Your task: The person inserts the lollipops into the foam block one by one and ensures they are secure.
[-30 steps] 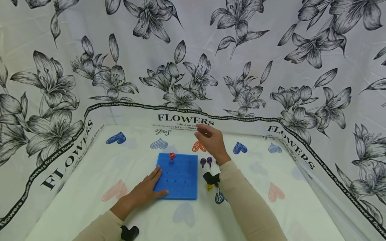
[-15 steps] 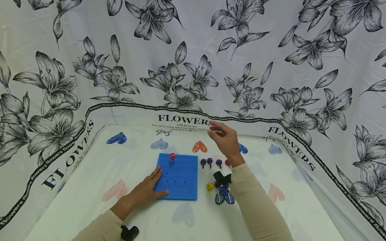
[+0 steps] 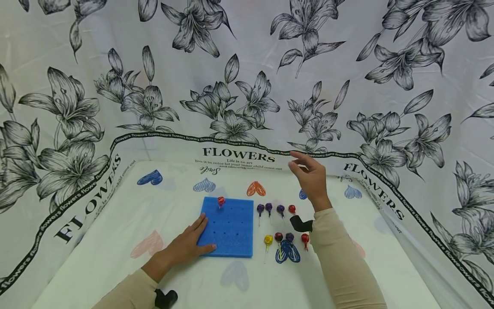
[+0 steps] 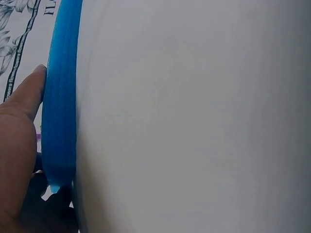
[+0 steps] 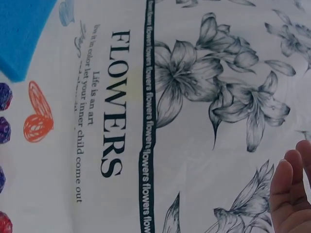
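Observation:
A blue foam block (image 3: 233,246) with small holes lies flat on the table. One red lollipop (image 3: 221,201) stands in it near the far edge. My left hand (image 3: 187,240) rests against the block's left side, thumb over the near left corner; the left wrist view shows the block's side (image 4: 60,97) beside that hand. Raised beyond the lollipops on the right, my right hand (image 3: 311,182) has loosely bent fingers and holds nothing. Below it lie two rows: purple lollipops (image 3: 269,207) and a red one (image 3: 292,209) behind, a yellow lollipop (image 3: 268,239) and darker ones in front.
The white tablecloth (image 3: 173,206) is printed with hearts. A curtain (image 3: 247,43) of black-and-white flowers rises behind and to both sides of the table. Black straps (image 3: 301,224) sit at both wrists.
My right hand has moved to the right, away from above the block's far right corner, uncovering the lollipops there. My left hand and the block have stayed put.

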{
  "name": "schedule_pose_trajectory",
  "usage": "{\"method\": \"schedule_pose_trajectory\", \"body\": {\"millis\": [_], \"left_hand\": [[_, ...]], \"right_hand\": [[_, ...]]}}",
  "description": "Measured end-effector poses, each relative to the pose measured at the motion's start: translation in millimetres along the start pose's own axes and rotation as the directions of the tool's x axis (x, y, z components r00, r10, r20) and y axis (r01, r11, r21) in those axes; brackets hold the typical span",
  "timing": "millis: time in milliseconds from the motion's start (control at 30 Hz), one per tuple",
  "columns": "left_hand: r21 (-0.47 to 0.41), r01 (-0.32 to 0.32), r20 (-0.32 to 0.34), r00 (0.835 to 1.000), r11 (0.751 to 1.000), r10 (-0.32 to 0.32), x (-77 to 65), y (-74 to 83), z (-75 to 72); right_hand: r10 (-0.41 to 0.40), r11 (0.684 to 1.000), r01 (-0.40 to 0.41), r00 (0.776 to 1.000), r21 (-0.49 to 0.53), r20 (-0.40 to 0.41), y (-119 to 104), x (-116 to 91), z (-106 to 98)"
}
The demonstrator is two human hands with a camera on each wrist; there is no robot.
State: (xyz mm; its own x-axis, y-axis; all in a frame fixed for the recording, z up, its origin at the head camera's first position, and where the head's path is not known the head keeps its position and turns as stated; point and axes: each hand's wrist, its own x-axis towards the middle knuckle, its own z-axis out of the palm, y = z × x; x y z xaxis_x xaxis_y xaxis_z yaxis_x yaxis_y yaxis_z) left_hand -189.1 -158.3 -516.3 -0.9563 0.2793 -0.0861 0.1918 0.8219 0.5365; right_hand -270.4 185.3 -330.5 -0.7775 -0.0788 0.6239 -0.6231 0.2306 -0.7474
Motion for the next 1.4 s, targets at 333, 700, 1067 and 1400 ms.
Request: {"method": "schedule_pose_trajectory", "body": {"millis": [333,700,1067,1400], "left_hand": [[-0.007,0.0,-0.002,1.0,1.0,0.0,-0.2,-0.9,-0.6],[-0.021,0.008,0.0,1.0,1.0,-0.008,-1.3,-2.2,1.1],[-0.036,-0.012,-0.007,1.0,0.999,0.012,-3.8,2.0,-2.3],[-0.028,-0.007,-0.008,1.0,1.0,0.007,-1.6,1.6,-1.1]], "right_hand": [[0.142,0.981,-0.145,0.989,-0.127,-0.033,48.4,-1.5,-23.1],[0.321,0.938,-0.32,0.947,-0.132,-0.016,108.5,-16.9,-31.2],[0.461,0.881,-0.453,0.887,-0.135,0.028,140.0,-37.0,-31.6],[0.586,0.804,-0.565,0.805,-0.186,0.088,152.9,-49.7,-29.8]]}}
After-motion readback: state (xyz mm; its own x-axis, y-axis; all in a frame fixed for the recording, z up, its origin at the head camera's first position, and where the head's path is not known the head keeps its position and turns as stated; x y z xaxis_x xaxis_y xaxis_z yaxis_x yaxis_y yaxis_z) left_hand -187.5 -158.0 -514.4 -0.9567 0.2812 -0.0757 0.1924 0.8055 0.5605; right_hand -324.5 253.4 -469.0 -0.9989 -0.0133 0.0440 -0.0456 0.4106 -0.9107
